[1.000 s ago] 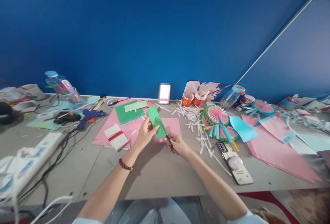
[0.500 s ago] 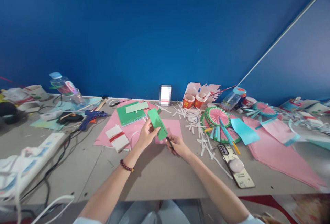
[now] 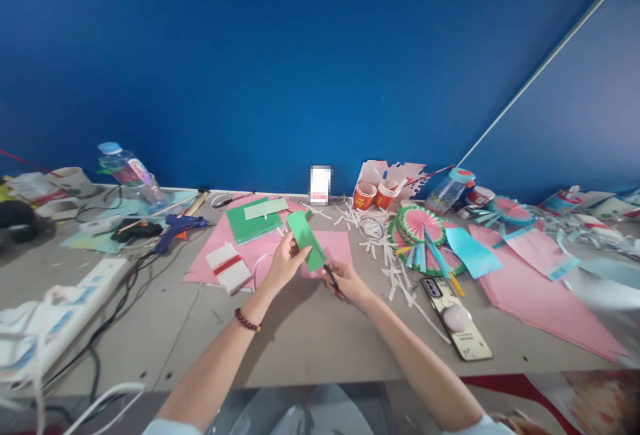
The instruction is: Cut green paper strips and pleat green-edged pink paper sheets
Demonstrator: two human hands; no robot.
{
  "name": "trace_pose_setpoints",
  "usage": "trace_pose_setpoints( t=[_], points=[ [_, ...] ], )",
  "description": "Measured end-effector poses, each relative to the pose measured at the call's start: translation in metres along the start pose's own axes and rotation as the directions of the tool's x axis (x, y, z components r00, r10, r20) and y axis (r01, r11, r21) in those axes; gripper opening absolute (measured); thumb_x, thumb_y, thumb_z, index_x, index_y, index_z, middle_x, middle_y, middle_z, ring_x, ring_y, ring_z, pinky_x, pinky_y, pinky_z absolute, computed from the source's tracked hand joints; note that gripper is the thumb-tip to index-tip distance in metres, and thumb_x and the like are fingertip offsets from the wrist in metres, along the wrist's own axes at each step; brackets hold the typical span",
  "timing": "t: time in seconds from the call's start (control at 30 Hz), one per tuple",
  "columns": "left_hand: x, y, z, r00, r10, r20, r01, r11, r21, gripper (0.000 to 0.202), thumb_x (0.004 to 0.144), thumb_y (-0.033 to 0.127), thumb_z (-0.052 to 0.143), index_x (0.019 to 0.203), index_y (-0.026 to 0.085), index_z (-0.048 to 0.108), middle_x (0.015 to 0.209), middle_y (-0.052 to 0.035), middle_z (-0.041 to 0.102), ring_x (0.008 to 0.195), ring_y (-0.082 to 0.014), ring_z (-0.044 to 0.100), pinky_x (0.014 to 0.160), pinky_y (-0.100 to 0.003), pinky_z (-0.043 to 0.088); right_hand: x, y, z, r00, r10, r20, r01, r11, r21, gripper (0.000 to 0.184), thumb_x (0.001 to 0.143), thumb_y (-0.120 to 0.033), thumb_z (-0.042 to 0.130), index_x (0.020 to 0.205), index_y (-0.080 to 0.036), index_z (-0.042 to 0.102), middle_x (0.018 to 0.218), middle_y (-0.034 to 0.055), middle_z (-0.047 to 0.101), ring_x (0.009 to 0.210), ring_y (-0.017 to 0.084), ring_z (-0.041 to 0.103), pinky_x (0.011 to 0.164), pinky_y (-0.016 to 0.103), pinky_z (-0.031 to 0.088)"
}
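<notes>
My left hand (image 3: 286, 260) pinches a narrow green paper strip (image 3: 306, 241), held tilted above the table, with the thumb across its front. Closed around dark-handled scissors (image 3: 330, 277), my right hand (image 3: 346, 281) sits at the strip's lower right end. A thin sliver along the strip's right edge stands slightly apart from it. The scissor blades are mostly hidden by the paper. Beneath lies pink paper (image 3: 336, 248). Behind my left hand are a stack of green sheets (image 3: 245, 225) and a pale green strip (image 3: 265, 208).
At left lie a blue glue gun (image 3: 180, 228), a power strip (image 3: 65, 318) with cables, and a leaning bottle (image 3: 131, 171). To the right are white paper scraps (image 3: 395, 281), red cups (image 3: 365, 196), a watermelon-patterned paper fan (image 3: 423, 228), a phone (image 3: 463, 328) and pink sheets (image 3: 530, 301).
Both hands stay almost in place on the strip and the scissors. The right hand and scissors shift only slightly, and the camera view moves a little.
</notes>
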State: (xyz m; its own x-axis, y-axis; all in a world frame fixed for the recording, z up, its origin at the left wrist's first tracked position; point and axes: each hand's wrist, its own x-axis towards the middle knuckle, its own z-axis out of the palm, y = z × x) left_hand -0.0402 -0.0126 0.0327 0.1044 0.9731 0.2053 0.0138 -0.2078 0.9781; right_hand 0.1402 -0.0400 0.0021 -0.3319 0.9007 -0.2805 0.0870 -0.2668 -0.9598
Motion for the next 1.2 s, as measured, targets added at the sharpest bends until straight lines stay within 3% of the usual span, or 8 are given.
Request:
trace_pose_setpoints(
  t=[0.5, 1.2],
  points=[
    [0.0002, -0.0012, -0.0003, 1.0, -0.01, 0.016, 0.011, 0.999, -0.032, 0.036, 0.078, 0.038, 0.065, 0.104, 0.018, 0.051, 0.089, -0.0054, 0.067, 0.081, -0.0183, 0.065, 0.072, -0.03, 0.054, -0.0009, 0.0017, 0.0, 1.0, -0.005, -0.007, 0.005, 1.0, 0.008, 0.044, 0.069, -0.058, 0.066, 0.071, -0.021, 0.041, 0.043, -0.0104, 0.048, 0.028, 0.003, 0.028, 0.03, 0.018, 0.017],
    [-0.0007, 0.0014, -0.0003, 1.0, -0.018, 0.013, 0.018, 1.0, -0.023, 0.038, 0.077, 0.04, 0.065, 0.105, 0.018, 0.051, 0.086, -0.0045, 0.067, 0.077, -0.0178, 0.065, 0.068, -0.03, 0.053, -0.0021, -0.0021, 0.0041, 0.998, 0.004, -0.057, -0.004, 1.0, -0.001, 0.046, 0.066, -0.058, 0.068, 0.07, -0.021, 0.041, 0.041, -0.0108, 0.045, 0.03, 0.003, 0.027, 0.031, 0.018, 0.017]
  ],
)
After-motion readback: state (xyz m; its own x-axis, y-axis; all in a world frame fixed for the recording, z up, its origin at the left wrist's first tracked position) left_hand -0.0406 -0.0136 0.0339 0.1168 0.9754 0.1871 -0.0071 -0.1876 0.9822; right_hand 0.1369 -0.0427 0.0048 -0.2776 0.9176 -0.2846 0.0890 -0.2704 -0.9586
